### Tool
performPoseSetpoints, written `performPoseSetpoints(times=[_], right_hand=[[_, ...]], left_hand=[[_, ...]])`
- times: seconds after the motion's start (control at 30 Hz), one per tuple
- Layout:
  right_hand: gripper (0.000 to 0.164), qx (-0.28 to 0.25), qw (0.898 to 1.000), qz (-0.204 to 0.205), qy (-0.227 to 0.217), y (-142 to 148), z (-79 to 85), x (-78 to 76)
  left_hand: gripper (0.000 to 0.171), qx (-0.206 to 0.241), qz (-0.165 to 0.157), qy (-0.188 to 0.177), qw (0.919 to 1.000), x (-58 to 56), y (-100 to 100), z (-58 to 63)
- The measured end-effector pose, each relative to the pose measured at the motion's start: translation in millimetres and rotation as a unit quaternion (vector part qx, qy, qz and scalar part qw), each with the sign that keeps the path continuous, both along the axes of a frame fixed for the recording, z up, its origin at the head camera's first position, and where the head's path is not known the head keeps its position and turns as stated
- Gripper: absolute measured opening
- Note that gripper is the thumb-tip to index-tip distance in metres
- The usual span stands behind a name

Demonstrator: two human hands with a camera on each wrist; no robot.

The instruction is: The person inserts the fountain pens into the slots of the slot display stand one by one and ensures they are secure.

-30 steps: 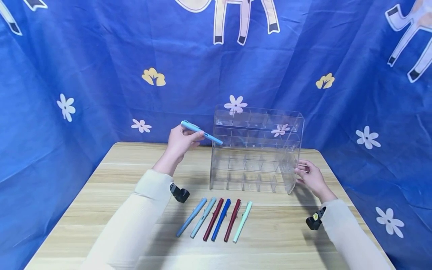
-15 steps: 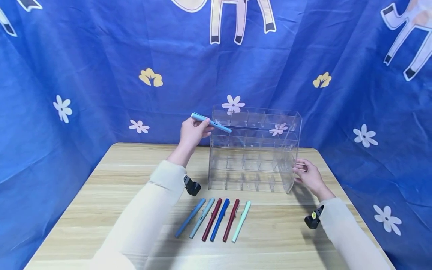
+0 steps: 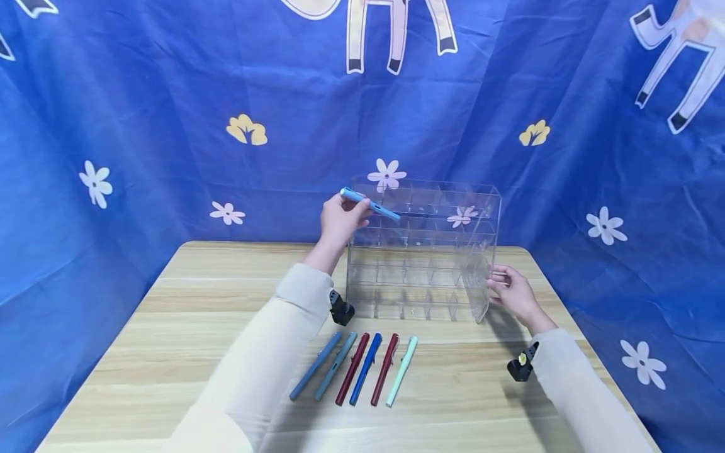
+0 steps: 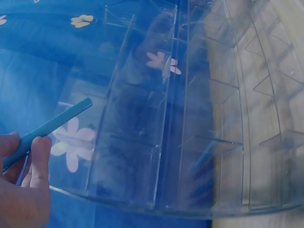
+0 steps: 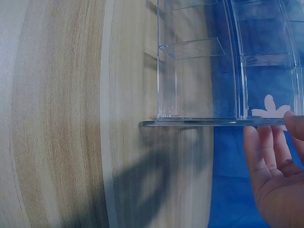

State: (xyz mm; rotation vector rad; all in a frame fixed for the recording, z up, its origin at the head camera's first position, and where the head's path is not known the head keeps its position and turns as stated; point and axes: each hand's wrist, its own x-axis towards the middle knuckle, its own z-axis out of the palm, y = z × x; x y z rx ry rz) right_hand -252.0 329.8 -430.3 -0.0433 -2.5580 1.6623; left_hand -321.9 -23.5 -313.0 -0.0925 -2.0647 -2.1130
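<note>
A light blue pen (image 3: 370, 204) is pinched between the thumb and fingers of my left hand (image 3: 342, 220), its cap end up and its other end sloping down to the right. That end overlaps the upper left of a clear acrylic pen rack (image 3: 419, 274) with several tiers of divided slots. In the left wrist view the pen (image 4: 57, 122) points toward the rack's top tiers. At the rack's right side, my right hand (image 3: 515, 294) rests its fingertips against the side panel. The right wrist view shows those fingers (image 5: 267, 147) fairly straight along the panel's outer face (image 5: 199, 122).
On the wooden table (image 3: 187, 327) in front of the rack, several capped pens lie in a slanted row: blue-grey ones at left, two dark red pens (image 3: 385, 369) with a blue pen (image 3: 365, 369) between, and a mint green pen (image 3: 402, 371). A blue patterned curtain (image 3: 294, 82) hangs behind.
My left hand has carried the light blue pen right and slightly up, from beside the rack to in front of its upper left tiers. My right hand stays at the rack's side.
</note>
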Motion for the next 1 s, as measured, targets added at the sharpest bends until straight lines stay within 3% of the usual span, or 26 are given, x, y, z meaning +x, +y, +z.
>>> performPoseSetpoints(times=[0.23, 0.53, 0.83, 1.0], right_hand=[[0.042, 0.008, 1.0, -0.001, -0.005, 0.0, -1.1, -2.0], [0.042, 0.008, 1.0, -0.008, -0.007, 0.7, -1.4, -4.4], [0.042, 0.007, 1.0, -0.012, -0.009, 1.1, -0.9, -3.9], [0.041, 0.004, 1.0, -0.009, -0.003, 1.5, -1.6, -3.6]], left_hand=[[0.016, -0.02, -0.001, 0.012, 0.9997, -1.2, 18.1, -6.2], [0.018, -0.097, 0.015, 0.027, 0.9948, -4.0, 33.2, -11.7], [0.018, -0.15, 0.006, 0.004, 0.9886, -8.7, 45.7, -10.2], [0.017, -0.144, -0.019, -0.021, 0.9891, -9.3, 52.9, -11.0]])
